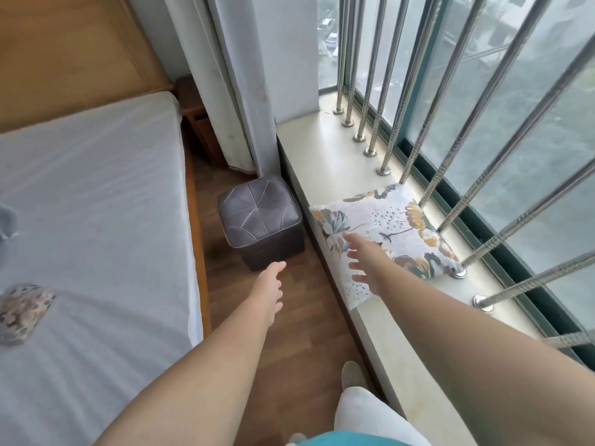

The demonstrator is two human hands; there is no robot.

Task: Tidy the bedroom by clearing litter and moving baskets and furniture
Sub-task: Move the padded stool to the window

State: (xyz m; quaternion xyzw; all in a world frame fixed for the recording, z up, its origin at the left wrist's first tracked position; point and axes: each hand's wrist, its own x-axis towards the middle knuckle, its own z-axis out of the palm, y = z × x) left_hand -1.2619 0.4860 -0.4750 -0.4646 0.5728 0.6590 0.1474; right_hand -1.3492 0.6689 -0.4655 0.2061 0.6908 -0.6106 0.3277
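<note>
A dark grey leather cube stool (260, 218) stands on the wood floor between the bed and the window ledge. My left hand (269, 286) reaches out just in front of the stool's near bottom corner, fingers relaxed, holding nothing. My right hand (362, 257) hovers with spread fingers over the near edge of a floral cushion (391, 225) that lies on the pale window ledge (325, 156). Whether the right hand touches the cushion is unclear.
The bed (96, 204) with a white sheet fills the left; a floral heart-shaped pillow (22, 312) lies on it. Metal window bars (450, 175) line the ledge's far side. A curtain (235, 91) hangs behind the stool. A narrow floor strip (289, 333) runs between bed and ledge.
</note>
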